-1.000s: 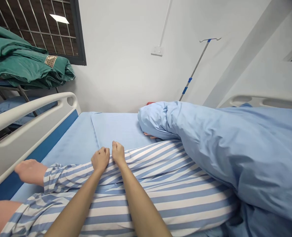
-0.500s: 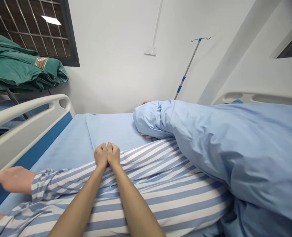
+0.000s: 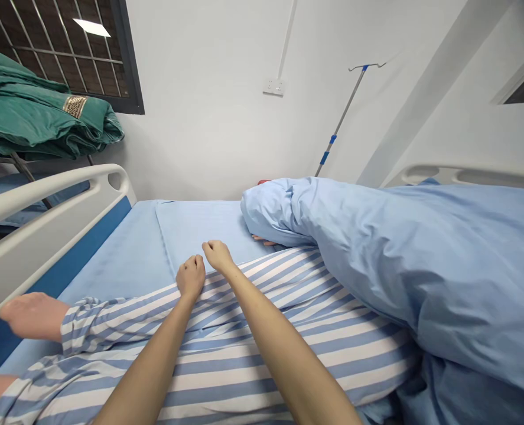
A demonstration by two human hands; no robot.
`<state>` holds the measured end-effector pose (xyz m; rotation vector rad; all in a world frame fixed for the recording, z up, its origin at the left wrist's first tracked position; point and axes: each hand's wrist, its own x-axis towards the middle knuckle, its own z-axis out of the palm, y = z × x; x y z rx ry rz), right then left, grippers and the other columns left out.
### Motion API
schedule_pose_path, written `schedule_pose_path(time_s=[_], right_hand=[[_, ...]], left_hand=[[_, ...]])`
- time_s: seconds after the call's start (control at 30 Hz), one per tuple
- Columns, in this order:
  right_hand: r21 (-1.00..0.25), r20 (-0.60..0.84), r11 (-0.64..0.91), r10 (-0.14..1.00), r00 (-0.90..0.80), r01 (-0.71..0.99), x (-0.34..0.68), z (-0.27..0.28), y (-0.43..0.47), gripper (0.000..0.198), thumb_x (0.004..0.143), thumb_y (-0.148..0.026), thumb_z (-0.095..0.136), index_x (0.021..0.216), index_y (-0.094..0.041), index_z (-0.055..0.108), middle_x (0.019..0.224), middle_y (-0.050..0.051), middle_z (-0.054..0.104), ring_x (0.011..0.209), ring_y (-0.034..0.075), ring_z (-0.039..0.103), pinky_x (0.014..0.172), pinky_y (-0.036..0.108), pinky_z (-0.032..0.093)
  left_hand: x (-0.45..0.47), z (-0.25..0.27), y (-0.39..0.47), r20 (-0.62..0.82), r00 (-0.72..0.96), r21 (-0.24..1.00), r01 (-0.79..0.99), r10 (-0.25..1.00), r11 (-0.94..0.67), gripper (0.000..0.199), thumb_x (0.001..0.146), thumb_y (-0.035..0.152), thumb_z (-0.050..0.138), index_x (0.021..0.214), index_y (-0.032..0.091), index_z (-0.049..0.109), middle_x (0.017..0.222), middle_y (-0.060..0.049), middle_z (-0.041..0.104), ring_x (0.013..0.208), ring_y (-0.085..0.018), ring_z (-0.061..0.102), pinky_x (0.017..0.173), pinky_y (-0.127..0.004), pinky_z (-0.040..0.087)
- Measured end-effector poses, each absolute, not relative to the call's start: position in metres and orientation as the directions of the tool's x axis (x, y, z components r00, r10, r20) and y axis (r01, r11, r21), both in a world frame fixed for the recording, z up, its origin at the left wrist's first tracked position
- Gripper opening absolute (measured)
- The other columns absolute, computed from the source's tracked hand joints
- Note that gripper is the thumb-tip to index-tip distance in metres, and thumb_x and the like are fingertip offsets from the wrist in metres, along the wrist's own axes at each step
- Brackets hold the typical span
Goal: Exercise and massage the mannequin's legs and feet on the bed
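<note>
Two legs in blue-and-white striped trousers (image 3: 332,342) lie stretched across the bed, a bare foot (image 3: 35,316) showing at the left. My left hand (image 3: 191,275) is closed in a fist at the far side of the farther leg, around the knee. Just beyond it and to the right, my right hand (image 3: 218,255) is also a fist, over the leg's far edge with the sheet behind it. A small gap parts the two fists. No object shows in either one, and the trouser cloth is not bunched around them. Whether the fists touch the leg is hard to see.
A light-blue quilt (image 3: 377,254) covers the upper body, with fingertips (image 3: 265,241) peeking out below its edge. A bed end board (image 3: 67,200) stands left, near a folded green blanket (image 3: 44,118). An IV pole (image 3: 342,115) rises behind the light-blue sheet (image 3: 199,221).
My fists were side by side and touching; now they are apart. The right has moved right and farther away, the left slightly right. The view has shifted a little.
</note>
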<state>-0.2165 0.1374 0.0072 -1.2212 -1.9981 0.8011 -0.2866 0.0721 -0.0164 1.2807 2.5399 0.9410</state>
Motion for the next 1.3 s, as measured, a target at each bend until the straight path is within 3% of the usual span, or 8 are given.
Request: schedule_pose_path(time_s=[0.2, 0.33, 0.5, 0.67, 0.8, 1.0, 1.13, 1.3], right_hand=[[-0.661, 0.32, 0.416, 0.909, -0.266, 0.624, -0.207, -0.02, 0.12, 0.031, 0.084, -0.029, 0.041, 0.058, -0.018, 0.054, 0.055, 0.001, 0.051, 0.054, 0.012, 0.04, 0.053, 0.025, 0.024], [-0.672, 0.329, 0.39, 0.919, -0.219, 0.629, -0.209, -0.027, 0.117, 0.031, 0.084, -0.03, 0.04, 0.058, -0.019, 0.053, 0.056, 0.001, 0.052, 0.054, 0.012, 0.04, 0.053, 0.025, 0.025], [-0.86, 0.275, 0.343, 0.935, -0.223, 0.379, -0.202, -0.02, 0.136, 0.037, 0.082, -0.035, 0.038, 0.049, -0.019, 0.043, 0.047, -0.004, 0.041, 0.05, 0.01, 0.036, 0.051, 0.022, 0.027], [-0.978, 0.177, 0.192, 0.968, -0.179, 0.076, -0.196, -0.021, 0.151, 0.035, 0.08, -0.038, 0.038, 0.05, -0.02, 0.04, 0.042, -0.005, 0.037, 0.045, 0.009, 0.036, 0.046, 0.022, 0.029], [-0.989, 0.145, 0.144, 0.979, -0.145, -0.021, -0.195, -0.024, 0.155, 0.032, 0.079, -0.036, 0.039, 0.05, -0.021, 0.036, 0.042, -0.006, 0.032, 0.043, 0.009, 0.033, 0.043, 0.021, 0.028], [-0.978, 0.194, 0.2, 0.977, -0.092, 0.062, -0.195, -0.025, 0.15, 0.033, 0.079, -0.037, 0.04, 0.051, -0.02, 0.032, 0.048, -0.006, 0.032, 0.05, 0.009, 0.032, 0.047, 0.021, 0.028], [-0.925, 0.201, 0.246, 0.964, -0.175, 0.291, -0.184, -0.012, 0.148, 0.033, 0.081, -0.034, 0.037, 0.051, -0.02, 0.039, 0.049, -0.004, 0.038, 0.052, 0.01, 0.035, 0.051, 0.023, 0.027], [-0.754, 0.4, 0.508, 0.858, -0.322, 0.417, -0.163, 0.012, 0.15, 0.036, 0.083, -0.035, 0.038, 0.051, -0.019, 0.04, 0.05, -0.004, 0.039, 0.052, 0.009, 0.033, 0.052, 0.022, 0.024]], left_hand=[[-0.287, -0.018, 0.075, 0.129, -0.625, 0.584, 0.675, 0.77, 0.451, 0.041, 0.085, 0.038, 0.026, 0.078, 0.023, 0.063, 0.09, -0.009, 0.068, 0.083, -0.023, 0.058, 0.065, -0.029, 0.035], [-0.288, -0.02, 0.074, 0.168, -0.587, 0.596, 0.701, 0.792, 0.393, 0.041, 0.084, 0.038, 0.025, 0.071, 0.023, 0.061, 0.084, -0.007, 0.068, 0.078, -0.02, 0.057, 0.062, -0.028, 0.033], [-0.288, -0.01, 0.081, 0.19, -0.511, 0.669, 0.692, 0.839, 0.27, 0.035, 0.079, 0.035, 0.032, 0.052, 0.02, 0.049, 0.058, -0.002, 0.057, 0.058, -0.014, 0.047, 0.055, -0.025, 0.028], [-0.269, 0.013, 0.108, 0.168, -0.559, 0.87, 0.471, 0.812, 0.144, 0.03, 0.074, 0.034, 0.035, 0.05, 0.019, 0.046, 0.047, 0.003, 0.042, 0.049, -0.011, 0.039, 0.049, -0.023, 0.029], [-0.251, 0.003, 0.116, 0.132, -0.607, 0.874, 0.444, 0.784, 0.197, 0.032, 0.076, 0.034, 0.033, 0.055, 0.018, 0.051, 0.053, 0.0, 0.052, 0.054, -0.012, 0.045, 0.052, -0.023, 0.033], [-0.245, -0.017, 0.106, 0.106, -0.594, 0.651, 0.648, 0.797, 0.396, 0.04, 0.083, 0.036, 0.027, 0.075, 0.02, 0.063, 0.088, -0.011, 0.067, 0.082, -0.022, 0.058, 0.066, -0.03, 0.038], [-0.243, -0.015, 0.107, 0.092, -0.597, 0.584, 0.68, 0.797, 0.443, 0.044, 0.085, 0.038, 0.024, 0.082, 0.02, 0.064, 0.092, -0.013, 0.067, 0.086, -0.025, 0.059, 0.067, -0.032, 0.039], [-0.239, -0.015, 0.107, 0.091, -0.548, 0.557, 0.72, 0.832, 0.413, 0.042, 0.083, 0.042, 0.027, 0.079, 0.021, 0.064, 0.089, -0.013, 0.067, 0.082, -0.027, 0.059, 0.063, -0.032, 0.038]])
